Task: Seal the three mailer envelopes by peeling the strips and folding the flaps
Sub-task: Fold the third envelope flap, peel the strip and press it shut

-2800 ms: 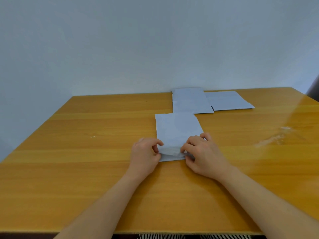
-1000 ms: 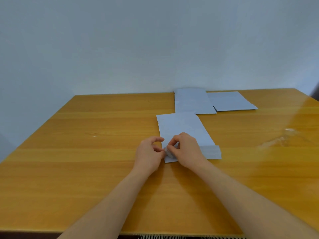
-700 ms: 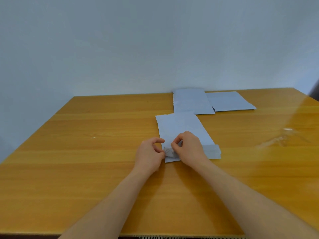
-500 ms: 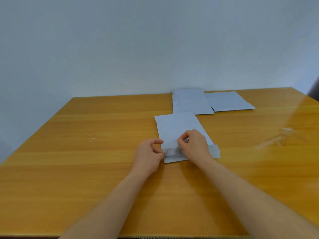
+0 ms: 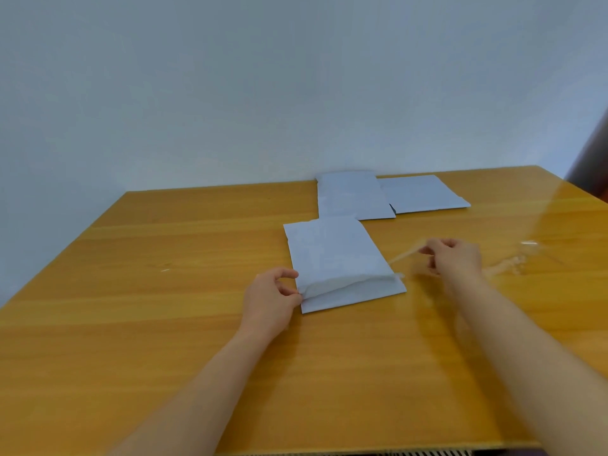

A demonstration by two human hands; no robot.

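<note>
Our left hand pinches the near envelope at 9 o'clock so it stays put; our right hand pinches the strip, pulling toward 3 o'clock.

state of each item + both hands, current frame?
near envelope: flat, flap unfolded, not sealed
peel strip: pulled out right, far end apparently at the flap corner
two far envelopes: flat, overlapping, seal unclear
left hand: pinching near envelope's left flap corner
right hand: grip pinching strip
table: bearing all three
</note>
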